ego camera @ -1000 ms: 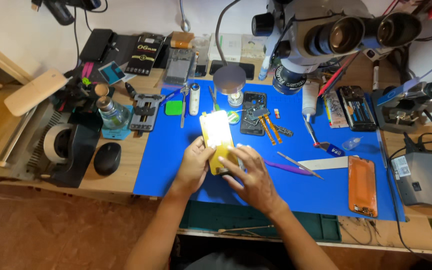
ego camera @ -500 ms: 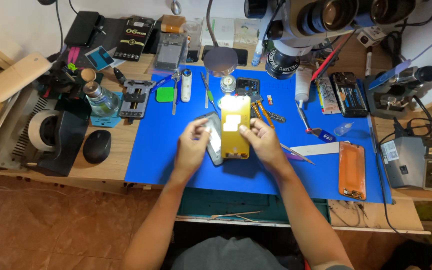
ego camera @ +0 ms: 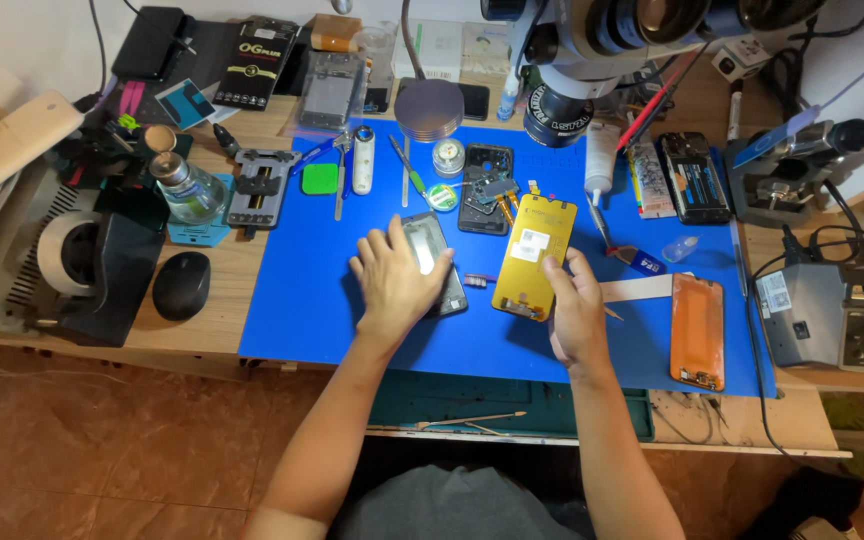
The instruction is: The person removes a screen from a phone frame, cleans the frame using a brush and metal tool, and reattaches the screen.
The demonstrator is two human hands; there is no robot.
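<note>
My left hand (ego camera: 393, 281) lies flat on a dark phone body (ego camera: 435, 262) on the blue mat (ego camera: 302, 300), fingers spread over it. My right hand (ego camera: 574, 312) grips the lower right edge of a yellow-backed phone screen panel (ego camera: 535, 255), which lies apart from the phone body, to its right. An opened phone frame (ego camera: 485, 190) with small parts sits just beyond them.
A microscope (ego camera: 592, 60) hangs over the mat's far edge. An orange phone panel (ego camera: 697, 330) lies at the right, a black mouse (ego camera: 181, 285) and a tape roll (ego camera: 67, 252) at the left. Tweezers, screwdrivers, bottles and a grey soldering station (ego camera: 842, 315) crowd the bench.
The yellow panel and the dark phone body, held together a second ago, are now separated: my left hand presses the body down on the mat, my right carries the panel to the right.
</note>
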